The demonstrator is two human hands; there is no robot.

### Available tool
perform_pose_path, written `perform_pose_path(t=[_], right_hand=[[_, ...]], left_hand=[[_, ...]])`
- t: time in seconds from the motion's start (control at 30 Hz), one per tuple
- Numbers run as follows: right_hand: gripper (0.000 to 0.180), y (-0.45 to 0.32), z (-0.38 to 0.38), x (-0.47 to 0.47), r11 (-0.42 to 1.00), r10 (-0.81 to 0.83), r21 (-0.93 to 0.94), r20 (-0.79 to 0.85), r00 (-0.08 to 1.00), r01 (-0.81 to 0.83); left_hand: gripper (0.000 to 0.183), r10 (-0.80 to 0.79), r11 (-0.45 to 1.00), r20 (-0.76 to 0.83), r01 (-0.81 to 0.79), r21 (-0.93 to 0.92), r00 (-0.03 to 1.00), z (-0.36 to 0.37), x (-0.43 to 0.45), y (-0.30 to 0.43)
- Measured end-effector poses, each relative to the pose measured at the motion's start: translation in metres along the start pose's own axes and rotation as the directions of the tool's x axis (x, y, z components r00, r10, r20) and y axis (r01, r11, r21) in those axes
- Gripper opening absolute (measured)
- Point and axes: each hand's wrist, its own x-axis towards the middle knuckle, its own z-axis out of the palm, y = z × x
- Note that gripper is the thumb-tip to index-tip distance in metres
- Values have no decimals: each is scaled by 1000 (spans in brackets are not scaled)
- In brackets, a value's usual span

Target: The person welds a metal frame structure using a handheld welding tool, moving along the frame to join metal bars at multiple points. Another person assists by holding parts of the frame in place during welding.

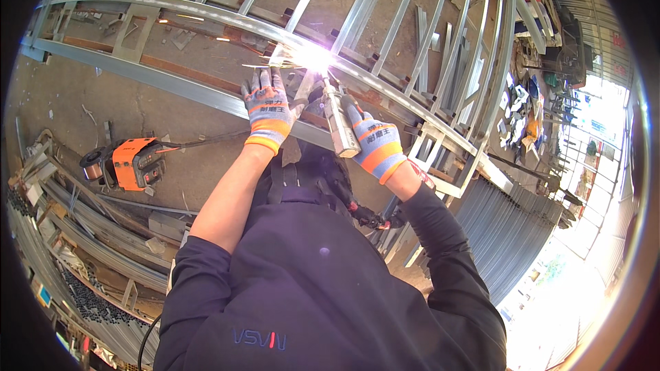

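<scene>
My gloved right hand [379, 139] grips the body of a welding gun [340, 123]. The gun's tip meets a steel tube rail [402, 87], where a bright welding arc [317, 56] flares and throws sparks to the left. Glare hides the joint itself. My gloved left hand [268, 105] lies palm down over the lower part of the steel frame, left of the gun, fingers stretched toward the arc and thumb spread. A short metal strip [305, 85] runs from the arc down near that thumb; whether the hand touches it is unclear.
Parallel steel bars [366, 2] extend beyond the rail. An orange welding machine [135, 164] with a wire spool [93, 164] stands on the floor at left, its cable leading toward the frame. Stacked steel tubes lie at lower left, and more tubes [500, 232] at right.
</scene>
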Motion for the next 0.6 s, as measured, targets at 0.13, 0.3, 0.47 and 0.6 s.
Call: perform_pose_path(t=[0.13,0.3,0.47,0.6], right_hand=[[64,1,3,-1,1000,13,-3,1,1000,-13],[63,4,3,-3,999,-5,49,-24,1000,6],[67,14,2,-12,994,-65,85,-76,995,71],[71,9,0,-12,984,-103,134,-122,987,119]], left_hand=[[118,16,1000,-33,-16,-8,999,3,0,-1],[112,-14,1000,20,14,-8,1000,-1,0,1],[102,-2,1000,-67,1,-13,998,12,-3,-4],[86,57,997,-62,-60,-44,996,12,-7,-11]])
